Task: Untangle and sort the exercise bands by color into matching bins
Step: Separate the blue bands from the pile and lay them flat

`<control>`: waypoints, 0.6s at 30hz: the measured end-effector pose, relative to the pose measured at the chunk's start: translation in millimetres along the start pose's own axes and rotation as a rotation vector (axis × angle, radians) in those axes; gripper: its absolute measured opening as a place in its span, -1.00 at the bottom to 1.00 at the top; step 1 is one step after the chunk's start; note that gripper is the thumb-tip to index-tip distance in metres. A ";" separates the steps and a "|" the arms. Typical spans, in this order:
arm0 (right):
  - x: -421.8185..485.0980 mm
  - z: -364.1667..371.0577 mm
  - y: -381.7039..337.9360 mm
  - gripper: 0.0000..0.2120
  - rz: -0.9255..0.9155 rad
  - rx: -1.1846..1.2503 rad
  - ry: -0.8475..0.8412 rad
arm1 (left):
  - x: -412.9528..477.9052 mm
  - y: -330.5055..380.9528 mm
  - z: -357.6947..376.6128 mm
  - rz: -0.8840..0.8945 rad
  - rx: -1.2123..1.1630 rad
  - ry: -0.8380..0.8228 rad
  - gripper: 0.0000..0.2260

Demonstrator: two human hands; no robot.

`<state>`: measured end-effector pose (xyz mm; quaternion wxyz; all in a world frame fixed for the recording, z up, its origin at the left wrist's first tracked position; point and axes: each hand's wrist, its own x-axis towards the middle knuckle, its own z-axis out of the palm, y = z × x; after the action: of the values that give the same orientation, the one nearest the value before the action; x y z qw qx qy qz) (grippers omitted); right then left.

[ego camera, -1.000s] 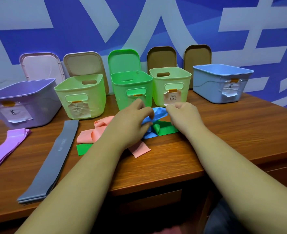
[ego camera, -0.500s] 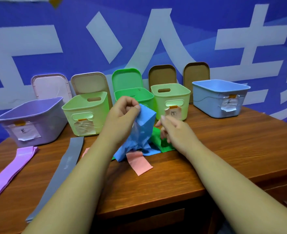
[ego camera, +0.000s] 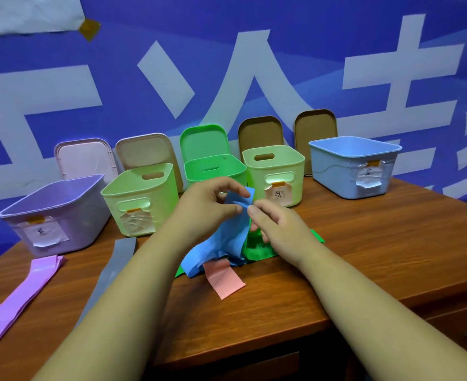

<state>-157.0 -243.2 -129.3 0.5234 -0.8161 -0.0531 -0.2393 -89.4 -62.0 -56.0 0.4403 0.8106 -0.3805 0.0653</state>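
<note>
At the centre of the frame the left hand point(ego camera: 210, 206) pinches the top edge of a blue band point(ego camera: 228, 237) between thumb and fingers and holds it lifted off the wooden table point(ego camera: 364, 257). The right hand point(ego camera: 277, 226) sits just beside it, thumb and forefinger closed on the same edge of the blue band. The band's lower part hangs down in folds to the table, where it lies tangled over a green band point(ego camera: 257, 250) and a pink band point(ego camera: 224, 279). The pink band's free end pokes out below the heap, toward the lower middle of the frame. The green band spreads under the right hand, and one end shows to the right of the wrist.

Both forearms reach in from the bottom edge; the left one covers part of a grey band point(ego camera: 117, 259) that lies flat in the left half. A purple band point(ego camera: 17, 295) lies flat at the lower left, well apart from the heap.

Five open bins stand in a row behind the hands: a purple bin point(ego camera: 59, 224) at left, a pale green bin point(ego camera: 141, 199), a bright green bin point(ego camera: 213, 170) partly hidden by the left hand, a second pale green bin point(ego camera: 275, 174), and a blue bin point(ego camera: 350, 167) at right. Their lids point(ego camera: 203, 141) lean upright against the blue wall behind them. Four bins show paper labels on the front; the writing is too small to read.
</note>
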 end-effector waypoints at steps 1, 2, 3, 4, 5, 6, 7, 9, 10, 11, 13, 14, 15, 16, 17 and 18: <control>-0.3 0.3 -0.1 -0.75 0.006 0.000 -0.006 | -0.3 1.0 -0.4 0.009 0.050 0.023 -0.80; -0.7 0.1 -0.2 -0.74 0.012 0.007 -0.012 | -0.9 2.8 -1.8 0.019 0.086 0.040 -0.85; -0.9 -0.1 0.4 -0.72 0.018 0.016 -0.016 | -0.3 4.0 -3.9 0.024 0.102 0.058 -0.87; -0.7 -0.3 1.2 -0.71 0.026 0.025 -0.019 | 0.1 6.0 -6.5 0.019 0.111 0.074 -0.88; -0.4 -0.1 2.4 -0.68 0.037 0.029 -0.022 | 1.1 7.4 -9.3 0.008 0.125 0.091 -0.89; 0.4 0.5 3.3 -0.64 0.048 0.031 -0.024 | 2.5 8.9 -12.3 -0.002 0.148 0.107 -0.91; 1.2 1.2 4.2 -0.59 0.056 0.029 -0.026 | 3.8 9.8 -15.4 -0.005 0.175 0.119 -0.92; 2.3 1.8 5.4 -0.51 0.066 0.023 -0.033 | 5.1 12.2 -21.1 0.004 0.219 0.120 -0.92; 2.5 1.7 5.8 -0.49 0.070 0.019 -0.036 | 4.9 13.6 -23.6 0.006 0.228 0.114 -0.92; 2.3 1.3 5.7 -0.49 0.072 0.015 -0.038 | 4.9 14.0 -25.7 0.003 0.233 0.110 -0.93; 1.8 0.8 6.2 -0.48 0.083 0.022 -0.044 | 3.3 16.5 -29.4 0.004 0.246 0.117 -0.95; 1.2 0.7 5.6 -0.48 0.090 0.034 -0.043 | 3.2 17.2 -31.0 0.005 0.252 0.127 -0.95; 0.9 0.6 5.2 -0.48 0.096 0.044 -0.038 | 3.6 17.5 -32.7 0.000 0.256 0.141 -0.96; 1.1 0.4 5.6 -0.50 0.100 0.050 -0.034 | 3.8 18.1 -34.7 -0.006 0.255 0.153 -0.96; 1.2 0.2 6.2 -0.53 0.103 0.050 -0.030 | 4.1 18.6 -36.8 -0.010 0.245 0.160 -0.97; 1.0 -0.3 5.9 -0.56 0.105 0.047 -0.028 | 3.9 20.1 -38.9 -0.013 0.231 0.158 -0.97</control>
<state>-154.3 -246.3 -133.7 0.5533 -0.8085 -0.0233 -0.1989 -91.3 -41.0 -17.5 0.3732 0.8506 -0.3294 0.1695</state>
